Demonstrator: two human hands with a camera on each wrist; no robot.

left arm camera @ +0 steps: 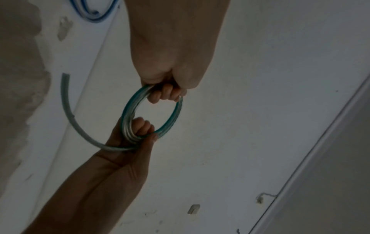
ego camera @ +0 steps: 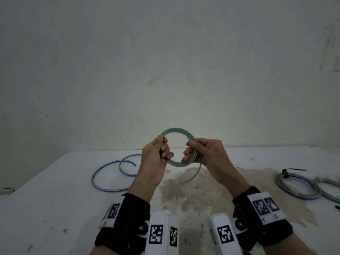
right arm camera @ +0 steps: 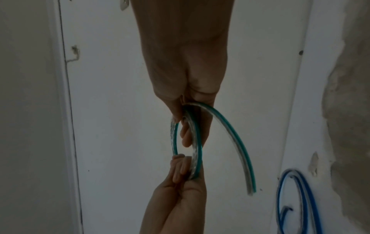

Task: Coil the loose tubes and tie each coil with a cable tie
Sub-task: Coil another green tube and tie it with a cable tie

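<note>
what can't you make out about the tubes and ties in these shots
- Green coil: turn count, head view; left hand and right hand cover it.
- Green tube at far right: cut by frame edge.
- Cable tie on the blue coil: too small to judge tightness.

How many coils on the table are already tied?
2, both at the table's right edge: a blue-striped coil with a black cable tie, and a green-striped coil overlapping it, partly cut off, tie blurred. More may lie out of view.

The head camera is looking down over the table [ego camera: 55, 199] while both wrist cameras are closing in on the shared green-striped tube coil [ego camera: 174, 130].
</note>
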